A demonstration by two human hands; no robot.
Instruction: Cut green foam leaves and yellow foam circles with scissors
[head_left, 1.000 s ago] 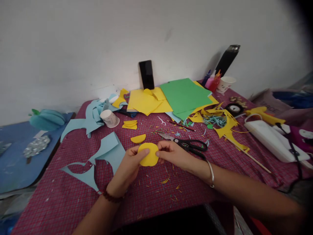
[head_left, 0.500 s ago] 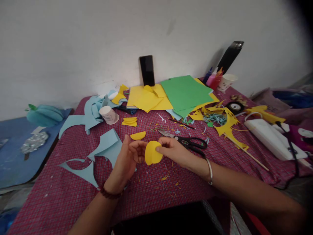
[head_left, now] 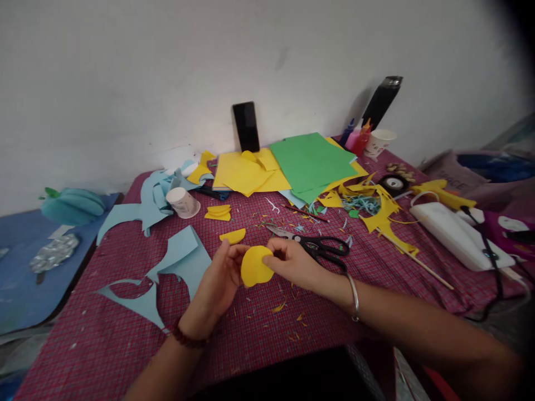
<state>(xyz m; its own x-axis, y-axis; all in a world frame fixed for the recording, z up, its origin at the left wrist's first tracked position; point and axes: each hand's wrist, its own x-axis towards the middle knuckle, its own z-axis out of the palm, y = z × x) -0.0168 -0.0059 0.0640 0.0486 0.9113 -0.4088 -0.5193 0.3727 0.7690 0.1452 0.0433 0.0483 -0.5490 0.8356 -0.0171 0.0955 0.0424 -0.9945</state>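
Over the front middle of the table, a yellow paper circle (head_left: 256,268) with a slightly notched lower edge is pinched by my right hand (head_left: 291,260), thumb on its face. My left hand (head_left: 221,275) is at its left edge, curled fingers partly hidden behind the paper. Just beyond my left fingers lies a folded yellow paper piece (head_left: 234,236). Folded yellow pieces (head_left: 218,212) are stacked farther back. Black-handled scissors (head_left: 320,245) lie beyond my right hand, blades pointing left. Light blue paper offcuts (head_left: 180,256) spread left of my left hand.
Green sheets (head_left: 313,164) and yellow sheets (head_left: 251,177) lie at the back, before a phone (head_left: 246,127) leaning on the wall. Paper cups (head_left: 182,202), glue bottles (head_left: 358,139), a yellow glue gun (head_left: 445,192) and a white power strip (head_left: 460,234) stand or lie around. Scraps litter the checked cloth (head_left: 125,345).
The yellow circle has turned a little and shifted slightly left and down with both hands. My left fingers now reach behind its edge. The whole view has shifted slightly.
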